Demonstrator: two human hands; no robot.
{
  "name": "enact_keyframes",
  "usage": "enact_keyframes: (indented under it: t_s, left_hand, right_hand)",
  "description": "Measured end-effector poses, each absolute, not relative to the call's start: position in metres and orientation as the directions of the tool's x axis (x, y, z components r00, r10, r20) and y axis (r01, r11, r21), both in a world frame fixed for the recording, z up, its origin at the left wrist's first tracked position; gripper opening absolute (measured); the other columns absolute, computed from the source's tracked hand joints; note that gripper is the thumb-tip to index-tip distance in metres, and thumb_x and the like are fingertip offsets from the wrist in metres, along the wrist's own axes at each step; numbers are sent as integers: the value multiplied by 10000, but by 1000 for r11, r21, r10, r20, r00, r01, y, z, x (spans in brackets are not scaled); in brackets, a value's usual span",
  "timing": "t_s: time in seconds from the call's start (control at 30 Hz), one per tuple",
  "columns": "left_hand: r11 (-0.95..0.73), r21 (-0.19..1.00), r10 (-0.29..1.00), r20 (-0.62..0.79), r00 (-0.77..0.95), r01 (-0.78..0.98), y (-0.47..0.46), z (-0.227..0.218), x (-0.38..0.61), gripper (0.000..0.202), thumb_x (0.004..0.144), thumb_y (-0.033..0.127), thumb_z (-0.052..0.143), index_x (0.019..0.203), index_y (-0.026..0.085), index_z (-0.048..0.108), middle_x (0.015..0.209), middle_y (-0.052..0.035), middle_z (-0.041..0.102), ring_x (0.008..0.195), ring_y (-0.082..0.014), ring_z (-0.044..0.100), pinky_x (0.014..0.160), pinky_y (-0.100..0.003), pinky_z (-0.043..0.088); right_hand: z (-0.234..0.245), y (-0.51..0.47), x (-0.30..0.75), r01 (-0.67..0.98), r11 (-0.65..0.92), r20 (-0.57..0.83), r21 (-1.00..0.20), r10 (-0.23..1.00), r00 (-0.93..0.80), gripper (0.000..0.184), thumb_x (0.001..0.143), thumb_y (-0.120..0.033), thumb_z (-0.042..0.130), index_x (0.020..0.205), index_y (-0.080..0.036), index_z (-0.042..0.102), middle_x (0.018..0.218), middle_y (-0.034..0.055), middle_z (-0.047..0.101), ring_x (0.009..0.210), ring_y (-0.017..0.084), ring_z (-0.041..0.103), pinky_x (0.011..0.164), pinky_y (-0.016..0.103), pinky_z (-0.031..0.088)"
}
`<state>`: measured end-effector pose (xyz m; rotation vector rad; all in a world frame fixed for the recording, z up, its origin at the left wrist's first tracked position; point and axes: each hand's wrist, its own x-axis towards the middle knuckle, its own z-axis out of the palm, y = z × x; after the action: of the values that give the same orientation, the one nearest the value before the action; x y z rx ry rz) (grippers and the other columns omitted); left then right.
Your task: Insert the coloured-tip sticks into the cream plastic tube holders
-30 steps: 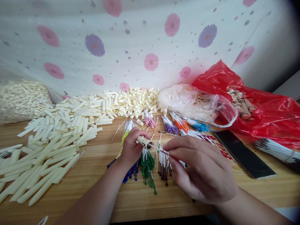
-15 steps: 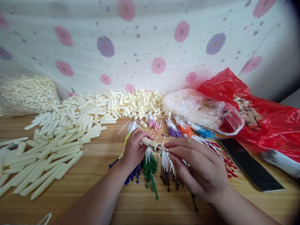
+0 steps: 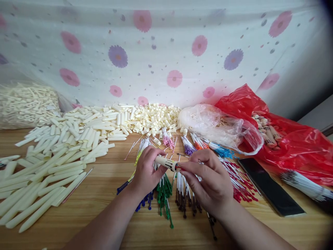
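My left hand (image 3: 147,172) is closed around a cream multicolour pen barrel (image 3: 165,162) with dark slots, its open end facing right. At that end, my right hand (image 3: 212,185) pinches a thin refill (image 3: 178,167) with a red end; most of it is hidden inside the barrel or behind the fingers. Below the hands lie green refills (image 3: 163,191), brown refills (image 3: 184,199) and dark blue refills (image 3: 145,203), white-stemmed with coloured ends. Red refills (image 3: 241,187) fan out to the right of my right hand.
Cream tubes (image 3: 52,173) are piled on the left, slotted cream pieces (image 3: 156,119) at the back. Beyond the hands lie purple refills (image 3: 188,147) and light blue refills (image 3: 223,151). A black phone (image 3: 270,187), a clear bag (image 3: 208,119) and a red bag (image 3: 293,139) occupy the right.
My right hand has moved left, up against the barrel's open end, and the refill has slid further into it. The view has shifted slightly.
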<state>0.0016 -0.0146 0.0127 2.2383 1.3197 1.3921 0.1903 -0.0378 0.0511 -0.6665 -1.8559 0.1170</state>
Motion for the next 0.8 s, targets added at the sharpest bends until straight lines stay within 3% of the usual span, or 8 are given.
enact_keyframes:
  t_s: [0.17,0.3,0.4,0.67,0.8]
  left_hand:
    - [-596,541,760,618,200,593,-18,15,1,448,849,594,451,1003,189,566,918,-81,562,870,-235,533,752,-350,425]
    - [-614,545,752,622,215,570,-19,14,0,497,907,575,311,1100,187,554,994,-99,552,940,-243,522,821,-373,420]
    - [-585,533,754,636,167,612,-19,14,1,474,926,541,290,1045,188,584,966,-90,540,920,-229,520,807,-367,425]
    - [-487,406,683,728,48,774,-17,13,-1,429,893,550,395,928,195,634,871,-64,506,862,-223,505,771,-368,415]
    - [-463,388,664,747,22,797,-16,11,-2,422,881,553,424,916,198,648,861,-60,511,848,-223,506,767,-366,409]
  right_hand:
    - [54,-37,189,340,831,829,-440,521,-201,161,765,-78,673,857,-199,617,796,12,516,741,134,535,623,262,464]
    - [55,-34,190,362,825,815,-435,531,-232,135,780,-65,639,855,-178,627,797,26,530,758,138,533,646,265,456]
    - [53,-32,188,377,807,800,-454,556,-225,143,794,-63,608,879,-171,644,808,37,544,775,147,539,663,273,458]
    - [43,-34,179,238,692,696,-682,714,-82,199,841,-123,566,954,-228,693,849,39,584,804,159,583,684,298,491]
    - [41,-32,179,208,667,668,-715,740,-79,193,843,-156,572,947,-239,711,851,43,595,811,164,591,694,307,498]
